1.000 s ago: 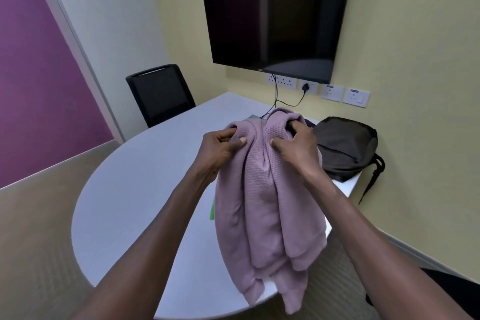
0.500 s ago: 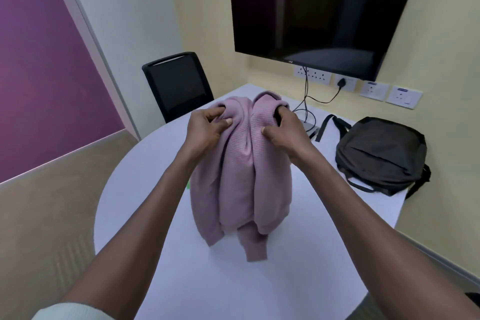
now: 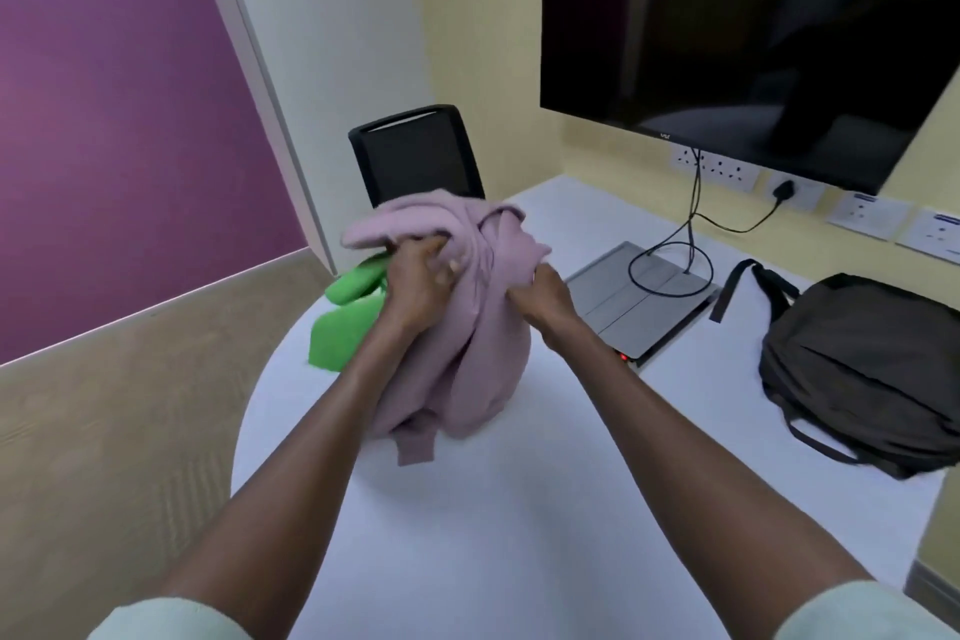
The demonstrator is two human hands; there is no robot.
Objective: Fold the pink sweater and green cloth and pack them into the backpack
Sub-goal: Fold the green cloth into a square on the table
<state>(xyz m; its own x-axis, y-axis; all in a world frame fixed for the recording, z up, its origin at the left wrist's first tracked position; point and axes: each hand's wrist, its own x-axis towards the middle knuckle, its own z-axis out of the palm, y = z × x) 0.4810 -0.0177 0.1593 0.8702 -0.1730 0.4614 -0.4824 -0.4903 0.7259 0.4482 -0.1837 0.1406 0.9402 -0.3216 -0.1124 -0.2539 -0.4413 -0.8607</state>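
Observation:
The pink sweater (image 3: 483, 359) hangs bunched above the white table (image 3: 545, 535), its lower end touching the tabletop. My left hand (image 3: 421, 276) grips its upper left part, and my right hand (image 3: 540, 296) pinches the fabric at its right side. Behind the sweater, to the left, the green cloth (image 3: 343, 322) lies crumpled at the table's far left edge. The dark backpack (image 3: 862, 369) lies flat on the table at the right, apart from both hands.
A grey flat device (image 3: 623, 307) with a coiled black cable lies on the table between sweater and backpack. A black chair (image 3: 415, 156) stands behind the table. A large dark screen (image 3: 753, 26) hangs on the yellow wall above several sockets.
The sweater has come down onto the table and bunched up more. The view has shifted, and the green cloth now shows behind the sweater. Both hands keep their hold.

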